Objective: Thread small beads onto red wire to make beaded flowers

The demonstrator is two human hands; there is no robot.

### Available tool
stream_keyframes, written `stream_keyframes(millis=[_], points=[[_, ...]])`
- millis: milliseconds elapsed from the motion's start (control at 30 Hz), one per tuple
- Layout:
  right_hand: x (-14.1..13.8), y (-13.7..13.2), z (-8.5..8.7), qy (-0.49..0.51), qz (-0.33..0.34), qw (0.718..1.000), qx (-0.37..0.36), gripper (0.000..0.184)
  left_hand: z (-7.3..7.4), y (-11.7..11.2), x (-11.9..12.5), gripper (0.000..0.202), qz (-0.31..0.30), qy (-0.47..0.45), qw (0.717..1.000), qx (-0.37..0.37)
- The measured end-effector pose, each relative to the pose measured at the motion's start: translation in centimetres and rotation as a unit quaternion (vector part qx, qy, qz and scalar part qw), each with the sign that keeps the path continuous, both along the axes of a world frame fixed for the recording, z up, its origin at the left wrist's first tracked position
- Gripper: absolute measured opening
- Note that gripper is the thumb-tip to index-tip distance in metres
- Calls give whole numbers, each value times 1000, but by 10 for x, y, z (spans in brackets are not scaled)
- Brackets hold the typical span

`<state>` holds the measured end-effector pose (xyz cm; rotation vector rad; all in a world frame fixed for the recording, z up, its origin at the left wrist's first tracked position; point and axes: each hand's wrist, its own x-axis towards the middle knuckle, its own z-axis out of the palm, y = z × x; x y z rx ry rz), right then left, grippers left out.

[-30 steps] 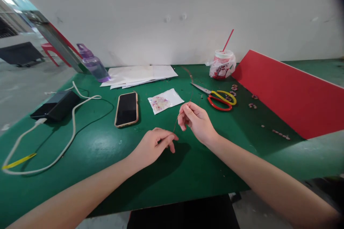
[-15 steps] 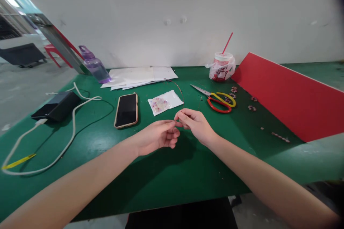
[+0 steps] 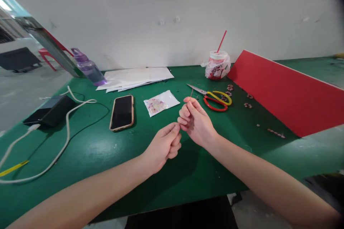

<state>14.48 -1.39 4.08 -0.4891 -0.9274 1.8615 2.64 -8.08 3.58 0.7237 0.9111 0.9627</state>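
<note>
My right hand (image 3: 197, 121) is closed in a pinch on a thin brownish thread (image 3: 191, 92), a short length of which sticks up above thumb and forefinger. Just to its lower left, my left hand (image 3: 167, 145) is closed too, thumb pressed on the forefinger. What lies in that pinch is too small to make out. The fingertips of both hands nearly meet above the green table (image 3: 150, 186). Beyond them lies a small white packet (image 3: 162, 103) with pink and pale beads showing through its clear part. Scissors (image 3: 216, 100) with red and yellow handles rest behind my right hand.
A phone (image 3: 122, 112), a black device (image 3: 49, 110) with a white cable, and a purple bottle (image 3: 90, 68) stand left. Papers (image 3: 134, 78) lie at the back. At right are a bagged cup (image 3: 217, 66), small bead rings (image 3: 247, 105), a bead strip (image 3: 276, 133) and a red board (image 3: 285, 94).
My right hand has risen and turned more upright, and the thread above it shows shorter. My left hand has moved slightly down, its fingers curling in. The view has shifted a little right.
</note>
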Motion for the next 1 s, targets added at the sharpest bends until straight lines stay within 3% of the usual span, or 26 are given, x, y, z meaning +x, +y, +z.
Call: stream_keyframes(millis=[500,800,1000], points=[[-2,6,-10,-25,-74,995,67,8,-11,-19,9,23,-6,10,999,-33],[4,5,0,10,-58,998,19,9,-9,-26,14,21,-56,-22,998,-34],[4,6,-1,13,-74,997,4,7,-4,-29,17,22,-54,-7,997,-54]])
